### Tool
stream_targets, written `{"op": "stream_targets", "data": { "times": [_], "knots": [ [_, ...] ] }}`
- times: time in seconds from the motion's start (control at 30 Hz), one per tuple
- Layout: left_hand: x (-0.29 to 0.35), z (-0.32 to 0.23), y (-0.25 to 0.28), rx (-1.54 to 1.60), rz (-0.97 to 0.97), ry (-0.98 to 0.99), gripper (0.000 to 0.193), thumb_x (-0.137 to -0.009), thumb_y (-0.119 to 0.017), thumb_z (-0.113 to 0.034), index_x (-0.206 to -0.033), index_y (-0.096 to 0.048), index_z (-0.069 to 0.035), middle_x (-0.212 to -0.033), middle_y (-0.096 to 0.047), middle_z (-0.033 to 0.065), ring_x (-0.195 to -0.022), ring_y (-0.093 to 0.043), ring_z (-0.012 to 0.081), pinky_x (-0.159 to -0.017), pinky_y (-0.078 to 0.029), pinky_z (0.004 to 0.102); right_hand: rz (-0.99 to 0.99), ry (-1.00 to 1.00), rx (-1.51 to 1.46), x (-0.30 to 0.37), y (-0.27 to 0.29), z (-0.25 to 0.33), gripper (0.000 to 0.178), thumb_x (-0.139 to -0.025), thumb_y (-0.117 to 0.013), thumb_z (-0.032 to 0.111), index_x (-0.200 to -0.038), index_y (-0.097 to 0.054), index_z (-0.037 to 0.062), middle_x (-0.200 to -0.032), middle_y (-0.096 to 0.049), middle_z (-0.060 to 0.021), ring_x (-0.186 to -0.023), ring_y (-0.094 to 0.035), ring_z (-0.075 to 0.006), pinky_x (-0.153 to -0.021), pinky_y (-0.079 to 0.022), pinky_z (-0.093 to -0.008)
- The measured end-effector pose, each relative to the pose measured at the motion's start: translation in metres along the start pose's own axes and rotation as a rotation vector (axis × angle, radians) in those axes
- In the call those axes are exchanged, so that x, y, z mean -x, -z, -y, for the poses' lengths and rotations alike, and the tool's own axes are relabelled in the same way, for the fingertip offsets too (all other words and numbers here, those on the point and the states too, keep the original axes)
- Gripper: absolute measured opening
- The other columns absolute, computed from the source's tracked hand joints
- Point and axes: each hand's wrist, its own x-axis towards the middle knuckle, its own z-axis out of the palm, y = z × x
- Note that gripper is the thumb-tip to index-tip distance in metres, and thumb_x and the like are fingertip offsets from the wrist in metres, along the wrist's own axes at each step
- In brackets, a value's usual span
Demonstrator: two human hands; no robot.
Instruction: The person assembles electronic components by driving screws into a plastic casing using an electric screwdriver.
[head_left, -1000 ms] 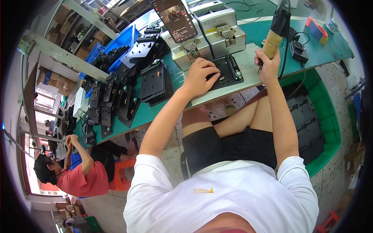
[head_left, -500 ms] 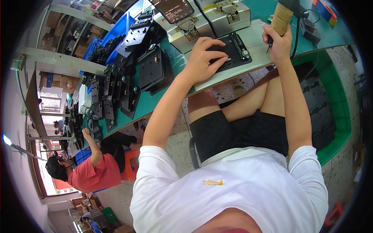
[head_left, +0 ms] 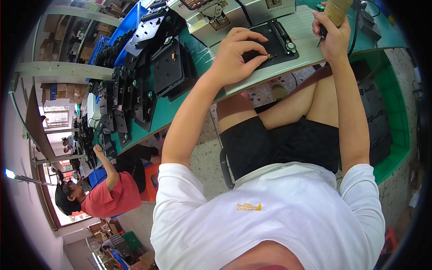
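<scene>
I press my left hand (head_left: 238, 51) flat, fingers spread, onto the black fixture tray (head_left: 272, 40) to steady it under the fingertips, while my right hand (head_left: 333, 36) clenches the tan-handled driver (head_left: 336, 8) upright just beside it.

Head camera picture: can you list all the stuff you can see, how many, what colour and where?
black fixture tray: one, black, on the bench edge under the left hand
electric screwdriver: one, tan grip, in the right hand
grey machine box: one, grey, behind the tray
black fixture plates: many, black, stacked along the green bench to the left
green bench: one, green
green bin: one, under the bench, right
co-worker: one, red shirt, lower left
left hand: fingers on the tray
right hand: gripping the screwdriver
</scene>
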Motion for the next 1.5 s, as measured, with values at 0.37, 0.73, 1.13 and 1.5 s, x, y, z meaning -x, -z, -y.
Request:
{"op": "stream_targets", "data": {
  "times": [0.37,0.73,1.13,1.5],
  "knots": [
    [-0.002,-0.002,-0.003,0.003,-0.005,0.028,0.009,-0.076,-0.075,-0.006,-0.085,-0.074,-0.005,-0.103,-0.073,0.0049,-0.099,-0.062,0.0246,-0.087,-0.049,0.035,0.003,0.007,-0.027,0.0,0.001,-0.001,0.038,-0.082,-0.064,0.0,-0.116,-0.047,0.0056,-0.068,-0.052,-0.0038,-0.048,-0.051,-0.0132,-0.044,-0.038,-0.0255],
    [-0.003,-0.009,-0.003,0.034,0.006,0.082,0.008,-0.079,-0.073,-0.006,-0.087,-0.072,-0.003,-0.101,-0.073,0.006,-0.097,-0.062,0.0244,-0.086,-0.049,0.0346,-0.004,0.003,-0.052,0.001,-0.001,0.0,0.036,-0.082,-0.066,0.002,-0.114,-0.049,0.005,-0.065,-0.052,-0.0035,-0.048,-0.051,-0.013,-0.045,-0.037,-0.0246],
    [-0.004,-0.006,0.005,-0.007,0.156,0.17,0.009,-0.087,-0.066,-0.01,-0.092,-0.065,-0.003,-0.117,-0.066,0.0085,-0.107,-0.059,0.0279,-0.088,-0.047,0.0364,0.021,0.012,-0.002,0.0,0.0,-0.002,0.034,-0.082,-0.066,0.002,-0.112,-0.048,0.0047,-0.067,-0.051,-0.0027,-0.049,-0.052,-0.0124,-0.045,-0.039,-0.0243],
    [-0.023,-0.023,0.009,-0.108,0.284,0.201,0.009,-0.086,-0.065,-0.011,-0.087,-0.063,-0.002,-0.113,-0.065,0.0098,-0.105,-0.058,0.0311,-0.088,-0.047,0.0383,0.025,-0.014,-0.052,-0.002,0.006,-0.006,0.037,-0.083,-0.067,-0.001,-0.113,-0.047,0.0049,-0.07,-0.053,-0.003,-0.051,-0.053,-0.0125,-0.045,-0.04,-0.0247]
  ]
}}
